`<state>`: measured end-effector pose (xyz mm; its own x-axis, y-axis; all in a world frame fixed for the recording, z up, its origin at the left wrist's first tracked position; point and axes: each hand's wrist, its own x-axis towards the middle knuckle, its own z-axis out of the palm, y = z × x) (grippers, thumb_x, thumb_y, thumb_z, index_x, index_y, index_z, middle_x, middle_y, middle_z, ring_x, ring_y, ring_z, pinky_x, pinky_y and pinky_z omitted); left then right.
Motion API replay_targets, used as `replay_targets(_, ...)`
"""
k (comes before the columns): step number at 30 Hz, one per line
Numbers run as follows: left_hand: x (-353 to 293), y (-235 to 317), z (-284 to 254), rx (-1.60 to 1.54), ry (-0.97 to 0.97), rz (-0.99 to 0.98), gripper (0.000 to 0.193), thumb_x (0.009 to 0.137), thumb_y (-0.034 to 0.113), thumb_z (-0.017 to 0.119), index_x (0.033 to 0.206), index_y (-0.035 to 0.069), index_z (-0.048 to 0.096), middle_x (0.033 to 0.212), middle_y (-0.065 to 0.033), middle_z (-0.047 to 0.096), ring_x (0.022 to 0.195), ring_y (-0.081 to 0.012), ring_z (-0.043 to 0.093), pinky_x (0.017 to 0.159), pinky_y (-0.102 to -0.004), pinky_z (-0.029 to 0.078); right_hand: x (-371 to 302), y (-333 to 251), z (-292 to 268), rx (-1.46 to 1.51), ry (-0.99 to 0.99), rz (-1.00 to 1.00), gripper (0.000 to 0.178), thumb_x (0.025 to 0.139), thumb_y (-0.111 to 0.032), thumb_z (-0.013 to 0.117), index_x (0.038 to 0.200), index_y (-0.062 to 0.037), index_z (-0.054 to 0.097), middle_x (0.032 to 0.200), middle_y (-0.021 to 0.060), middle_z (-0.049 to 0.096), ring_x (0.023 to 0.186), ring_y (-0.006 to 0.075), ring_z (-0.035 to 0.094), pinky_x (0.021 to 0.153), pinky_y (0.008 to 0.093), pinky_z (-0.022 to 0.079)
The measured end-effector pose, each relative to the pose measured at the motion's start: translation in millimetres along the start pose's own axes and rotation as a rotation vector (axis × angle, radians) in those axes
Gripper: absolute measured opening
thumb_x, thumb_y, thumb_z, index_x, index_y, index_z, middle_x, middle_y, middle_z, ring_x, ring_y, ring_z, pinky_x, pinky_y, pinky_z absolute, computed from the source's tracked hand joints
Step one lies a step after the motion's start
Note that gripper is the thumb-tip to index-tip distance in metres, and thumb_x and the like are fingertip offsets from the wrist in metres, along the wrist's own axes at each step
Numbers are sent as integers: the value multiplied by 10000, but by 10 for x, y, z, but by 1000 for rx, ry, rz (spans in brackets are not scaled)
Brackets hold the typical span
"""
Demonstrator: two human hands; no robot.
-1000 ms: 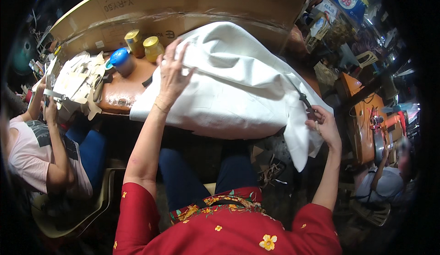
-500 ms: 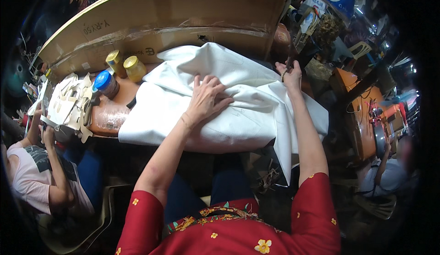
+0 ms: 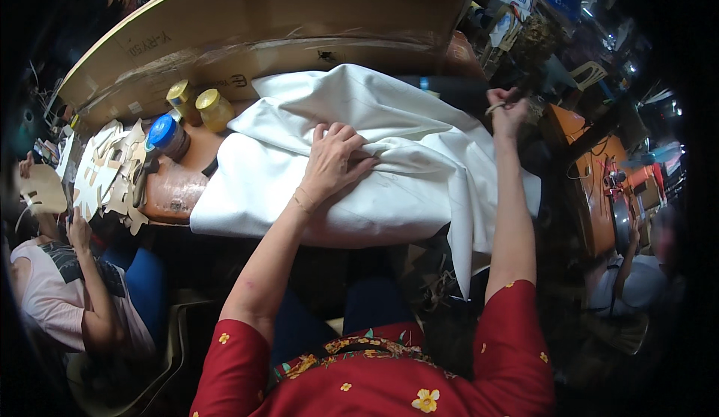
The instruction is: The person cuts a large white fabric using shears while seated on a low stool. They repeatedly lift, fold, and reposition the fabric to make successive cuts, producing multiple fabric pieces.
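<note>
A large white sheet (image 3: 404, 200), perhaps cloth or leather, lies in folds over the worktable in front of me, one corner hanging down at the front. My left hand (image 3: 333, 162) rests on its middle, palm down, thumb apart and fingers slightly bent over the wrinkles. Beyond the sheet's right end is my right hand (image 3: 509, 111), raised with its fingers closed. A small tan loop shows by those fingers, and something dark is near them; what they grip is too dim to make out.
A tall cardboard panel (image 3: 284, 20) stands behind the table. To the left are a blue-lidded jar (image 3: 169, 137), two yellow containers (image 3: 215, 110) and a pile of pale cut pieces (image 3: 112, 166). One person (image 3: 75, 289) sits at left, another (image 3: 633, 275) at right.
My right hand has moved right, off the sheet's far edge, and its fingers have drawn together. My left hand stays on the sheet. The person at left now holds up a tan piece.
</note>
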<state>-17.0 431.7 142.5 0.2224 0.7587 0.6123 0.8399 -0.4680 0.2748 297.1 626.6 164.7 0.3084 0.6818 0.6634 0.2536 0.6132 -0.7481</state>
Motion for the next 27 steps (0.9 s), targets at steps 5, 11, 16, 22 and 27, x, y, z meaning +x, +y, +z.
replay_targets(5,7,14,-21,9,10,6,320,785,342,709,884,52,618,892,-86,564,930,-249,512,889,-384,335,337,343,-302,-345,115,-16,335,765,-54,732,998,0,496,905,111,637,801,181,622,726,300,482)
replay_targets(11,-6,-35,-3,-4,-42,-8,327,821,369,679,938,67,642,915,-93,572,912,-243,519,866,-386,331,-37,4,-523,-419,-160,29,350,816,-68,692,1115,1,525,971,119,652,911,185,625,802,311,483)
replay_targets(16,-12,-241,-158,21,124,30,359,846,404,641,1054,111,652,1062,-73,581,1075,-224,535,1012,-499,267,-855,-921,-830,58,-538,449,273,887,-11,600,1140,14,500,1147,151,614,1049,198,593,934,314,481)
replay_targets(22,-596,-828,-743,80,127,-625,366,852,452,623,1094,177,639,1306,-59,502,1240,-234,439,998,-676,205,-1391,-1473,-1101,-587,-693,256,373,837,-40,664,1157,21,483,1012,118,631,938,167,597,794,272,459)
replay_targets(27,-748,-941,-900,252,24,-434,92,812,200,690,903,202,695,1010,31,653,1134,-152,520,1029,-630,209,-820,-1509,-1117,-521,-448,-23,324,863,-30,626,1161,5,506,956,109,643,878,157,608,798,291,471)
